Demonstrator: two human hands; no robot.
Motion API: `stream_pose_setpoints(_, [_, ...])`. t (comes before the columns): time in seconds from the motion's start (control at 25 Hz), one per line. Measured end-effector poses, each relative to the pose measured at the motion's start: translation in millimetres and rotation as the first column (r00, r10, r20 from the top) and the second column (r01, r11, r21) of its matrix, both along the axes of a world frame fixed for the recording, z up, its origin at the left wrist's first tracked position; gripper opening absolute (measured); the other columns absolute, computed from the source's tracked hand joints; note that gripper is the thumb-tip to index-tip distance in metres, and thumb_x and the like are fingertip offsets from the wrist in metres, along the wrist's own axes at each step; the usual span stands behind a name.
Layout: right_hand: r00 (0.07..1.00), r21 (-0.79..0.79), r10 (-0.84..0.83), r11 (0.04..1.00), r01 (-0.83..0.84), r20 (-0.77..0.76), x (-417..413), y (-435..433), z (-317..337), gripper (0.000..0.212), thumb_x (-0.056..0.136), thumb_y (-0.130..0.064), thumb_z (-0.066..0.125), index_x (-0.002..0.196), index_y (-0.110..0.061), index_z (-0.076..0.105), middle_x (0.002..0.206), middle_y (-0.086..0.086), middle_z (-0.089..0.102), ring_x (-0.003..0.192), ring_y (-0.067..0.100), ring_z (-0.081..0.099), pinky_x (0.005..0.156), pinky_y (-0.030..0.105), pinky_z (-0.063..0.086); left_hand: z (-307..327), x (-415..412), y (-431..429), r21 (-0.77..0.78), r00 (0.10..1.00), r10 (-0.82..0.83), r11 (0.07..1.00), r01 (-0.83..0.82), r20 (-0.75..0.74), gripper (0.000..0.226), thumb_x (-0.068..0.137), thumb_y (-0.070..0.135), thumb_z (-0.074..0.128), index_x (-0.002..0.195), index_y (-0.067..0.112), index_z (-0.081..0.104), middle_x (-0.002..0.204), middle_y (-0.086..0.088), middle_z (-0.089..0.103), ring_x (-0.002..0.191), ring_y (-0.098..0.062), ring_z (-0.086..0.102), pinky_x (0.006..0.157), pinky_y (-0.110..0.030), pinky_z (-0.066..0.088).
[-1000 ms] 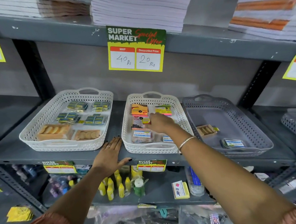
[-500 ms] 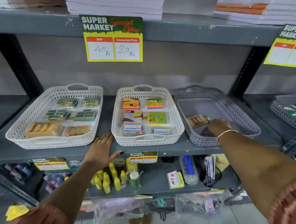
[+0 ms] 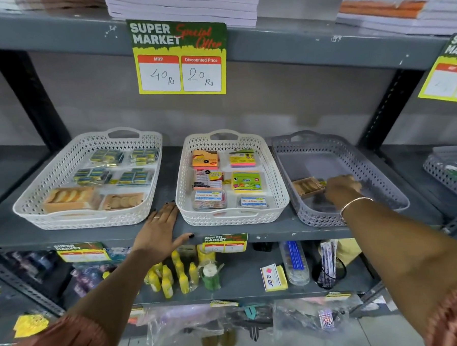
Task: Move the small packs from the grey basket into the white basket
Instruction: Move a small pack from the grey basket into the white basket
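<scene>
The grey basket (image 3: 337, 143) stands on the shelf at the right. A small brown pack (image 3: 306, 186) lies at its left side. My right hand (image 3: 342, 186) reaches down into this basket just right of the brown pack, fingers curled over the floor; what lies under it is hidden. The middle white basket (image 3: 273, 170) holds several small packs, among them a yellow-green one (image 3: 246, 182) and two clear boxes with blue labels (image 3: 209, 199). My left hand (image 3: 159, 229) lies flat on the shelf edge between the two white baskets, holding nothing.
A second white basket (image 3: 63, 165) with several packs stands at the left. Another grey basket (image 3: 441, 172) sits at the far right edge. A price sign (image 3: 179, 59) hangs from the shelf above. The lower shelf carries yellow bottles (image 3: 172, 279) and stationery.
My right hand has left the middle white basket and moved right into the grey basket, where it covers the spot of the blue-labelled pack. My left hand stays on the shelf edge.
</scene>
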State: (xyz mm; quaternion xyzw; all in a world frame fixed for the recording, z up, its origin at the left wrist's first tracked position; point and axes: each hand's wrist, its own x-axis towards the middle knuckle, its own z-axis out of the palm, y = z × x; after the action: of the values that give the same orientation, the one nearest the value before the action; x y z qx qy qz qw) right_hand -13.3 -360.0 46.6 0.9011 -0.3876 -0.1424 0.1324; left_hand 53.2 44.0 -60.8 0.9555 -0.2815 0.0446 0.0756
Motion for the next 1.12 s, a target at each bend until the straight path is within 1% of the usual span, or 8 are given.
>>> stream_pose_setpoints(0.16, [0.990,0.037,-0.025,0.999,0.020,0.141,34,32,35,0.056,0.093,-0.027,0.050,0.141,0.000,0.039,0.144,0.022,0.041,0.133,0.035,0.042,0.108,0.049,0.040,-1,0,1,0.014,1.000,-0.002,1.000,0.002,0.015,0.111,0.068,0.084,-0.001,0.141,0.004,0.023,0.148,-0.015,0.029,0.135,-0.026,0.024,0.111,-0.043,0.021])
stream_pose_setpoints(0.28, [0.943,0.060,0.247,0.962,-0.266,0.221,59,73,51,0.055,0.086,-0.033,0.057,0.136,-0.013,0.049,0.144,0.014,0.045,0.135,0.033,0.040,0.105,0.046,0.043,-1,1,0,0.005,1.000,-0.008,1.000,0.007,0.019,0.108,0.070,0.083,0.007,0.141,0.004,0.024,0.148,-0.015,0.030,0.135,-0.026,0.024,0.111,-0.043,0.021])
stream_pose_setpoints(0.36, [0.858,0.159,0.437,0.859,-0.487,0.272,63,103,52,0.045,0.083,-0.033,0.059,0.126,-0.018,0.058,0.133,0.010,0.053,0.127,0.030,0.049,0.101,0.038,0.045,-2,1,0,0.011,0.999,-0.009,1.000,0.008,0.031,0.102,0.072,0.078,0.013,0.141,0.004,0.022,0.148,-0.015,0.028,0.136,-0.025,0.023,0.112,-0.042,0.019])
stream_pose_setpoints(0.52, [0.774,0.273,0.626,0.732,-0.624,0.089,55,143,26,0.043,0.083,-0.033,0.062,0.120,-0.011,0.059,0.125,0.013,0.058,0.115,0.030,0.055,0.091,0.036,0.048,-2,1,0,0.027,1.000,-0.001,1.000,0.000,0.031,0.101,0.070,0.077,0.010,0.142,0.006,0.019,0.150,-0.013,0.025,0.137,-0.023,0.018,0.113,-0.039,0.016])
stream_pose_setpoints(0.88, [0.799,0.313,0.602,0.761,-0.568,-0.013,51,140,7,0.057,0.086,-0.037,0.061,0.134,-0.010,0.049,0.142,0.016,0.044,0.134,0.032,0.037,0.106,0.043,0.040,-3,0,0,0.019,0.999,-0.004,1.000,0.003,0.053,0.099,0.073,0.076,0.013,0.140,0.004,0.025,0.147,-0.015,0.031,0.136,-0.026,0.024,0.112,-0.042,0.020])
stream_pose_setpoints(1.0, [0.831,0.392,0.480,0.733,-0.555,0.280,61,124,21,0.056,0.089,-0.038,0.059,0.134,-0.007,0.050,0.140,0.015,0.049,0.129,0.032,0.047,0.106,0.042,0.043,-1,-1,-1,0.024,0.999,-0.004,1.000,0.003,0.046,0.100,0.071,0.076,0.012,0.141,0.004,0.023,0.148,-0.015,0.029,0.136,-0.025,0.022,0.112,-0.041,0.018])
stream_pose_setpoints(1.08, [0.792,0.257,0.325,0.824,-0.505,0.516,73,100,30,0.037,0.092,-0.019,0.054,0.126,-0.004,0.056,0.132,0.018,0.055,0.120,0.034,0.054,0.099,0.041,0.049,0,-1,-2,0.018,0.999,0.002,1.000,-0.002,0.039,0.100,0.071,0.076,0.013,0.141,0.004,0.022,0.149,-0.015,0.028,0.137,-0.025,0.021,0.112,-0.040,0.017])
stream_pose_setpoints(1.12, [0.795,0.177,0.287,0.882,-0.437,0.535,75,86,31,0.036,0.091,-0.008,0.052,0.127,-0.003,0.056,0.132,0.020,0.055,0.120,0.034,0.055,0.097,0.042,0.050,1,-1,-2,0.013,0.999,0.004,1.000,-0.004,0.037,0.100,0.071,0.076,0.013,0.141,0.004,0.023,0.148,-0.015,0.028,0.136,-0.025,0.021,0.112,-0.040,0.017])
